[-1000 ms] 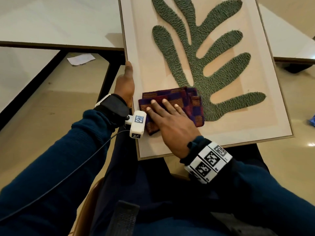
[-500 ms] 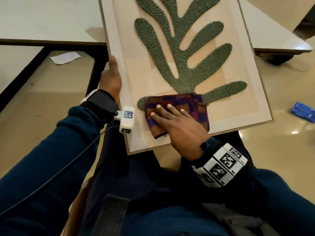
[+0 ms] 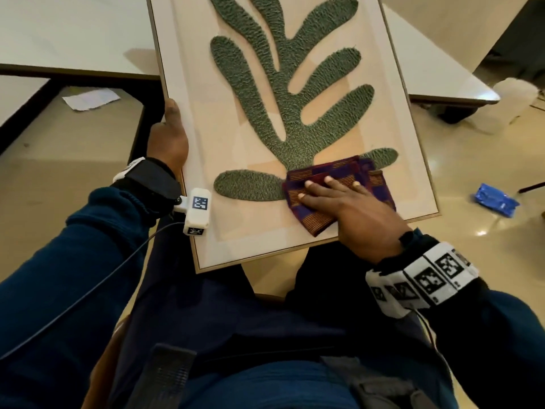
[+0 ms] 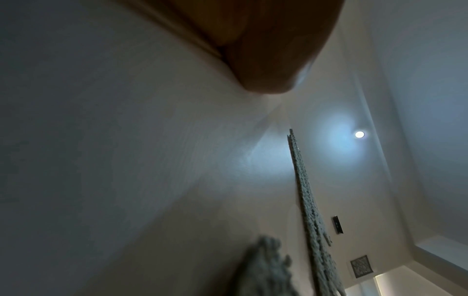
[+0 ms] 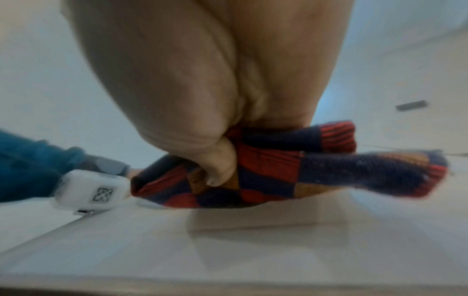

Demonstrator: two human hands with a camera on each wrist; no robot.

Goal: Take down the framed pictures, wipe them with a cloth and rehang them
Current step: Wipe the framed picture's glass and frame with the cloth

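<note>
Both arms wear dark teal knitted sleeves with ribbed cuffs. The left wrist carries a black strap with a white edge, from which a white boxy camera projects; the camera bears square black-and-white coded markers on two faces, and a thin grey cable runs from it back along the sleeve. The right wrist carries a white band printed with a row of black coded squares, trailing a thin dark cable. The legs wear dark navy trousers.
</note>
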